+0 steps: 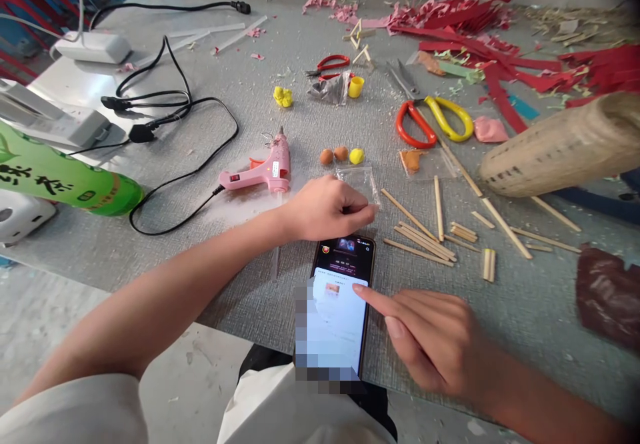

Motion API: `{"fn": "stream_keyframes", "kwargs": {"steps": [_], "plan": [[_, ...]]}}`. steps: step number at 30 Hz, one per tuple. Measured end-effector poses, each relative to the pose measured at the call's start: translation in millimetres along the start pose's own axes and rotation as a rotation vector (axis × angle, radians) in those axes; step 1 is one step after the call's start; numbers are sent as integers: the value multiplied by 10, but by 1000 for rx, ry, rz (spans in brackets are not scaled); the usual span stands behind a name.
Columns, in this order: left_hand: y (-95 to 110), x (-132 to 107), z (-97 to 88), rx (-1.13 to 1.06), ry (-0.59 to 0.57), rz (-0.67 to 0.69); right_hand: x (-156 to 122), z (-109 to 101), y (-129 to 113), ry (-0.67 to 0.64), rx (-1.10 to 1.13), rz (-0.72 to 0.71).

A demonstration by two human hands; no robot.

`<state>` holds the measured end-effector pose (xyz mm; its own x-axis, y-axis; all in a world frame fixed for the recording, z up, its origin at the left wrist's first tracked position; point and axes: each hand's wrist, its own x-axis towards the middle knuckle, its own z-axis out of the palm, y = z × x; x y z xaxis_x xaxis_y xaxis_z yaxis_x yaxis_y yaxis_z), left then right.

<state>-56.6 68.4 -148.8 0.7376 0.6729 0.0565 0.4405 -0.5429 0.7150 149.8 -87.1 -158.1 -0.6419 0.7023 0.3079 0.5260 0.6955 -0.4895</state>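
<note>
My left hand (327,209) lies curled on the table just beyond the phone (340,317), its fingertips beside a small clear plastic bag (357,181). What its fingers hold, if anything, is hidden. With index finger stretched out, my right hand (435,337) touches or hovers just over the lit phone screen; its thumb is apart and nothing is in it. The phone's lower part is blurred by pixel blocks. Beyond my left wrist lies a pink hot glue gun (265,167). Two brown clay balls (333,155) and a yellow clay ball (357,156) sit beyond the bag.
Several wooden sticks (425,241) lie right of the phone. Scissors (417,111), red-handled pliers (333,67) and yellow clay (283,97) are farther back. A green bottle (65,177) and power strips (70,121) stand left; a brown cylinder (560,147) and red scraps (460,27) occupy the right.
</note>
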Motion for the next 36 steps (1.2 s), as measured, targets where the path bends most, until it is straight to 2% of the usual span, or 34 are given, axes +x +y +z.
{"fn": "stream_keyframes", "kwargs": {"steps": [7,14,20,31,36], "plan": [[-2,-1,-1,9,5,1,24,-13,4,-9,10,3],[2,0,1,7,5,4,-23,-34,-10,52,-62,-93],[-7,-2,10,18,18,2,2,24,-22,-44,-156,-108],[-6,-2,14,13,26,14,23,24,-23,-117,-174,-90],[2,-2,7,19,21,3,-10,-5,-13,-39,-91,-75]]}}
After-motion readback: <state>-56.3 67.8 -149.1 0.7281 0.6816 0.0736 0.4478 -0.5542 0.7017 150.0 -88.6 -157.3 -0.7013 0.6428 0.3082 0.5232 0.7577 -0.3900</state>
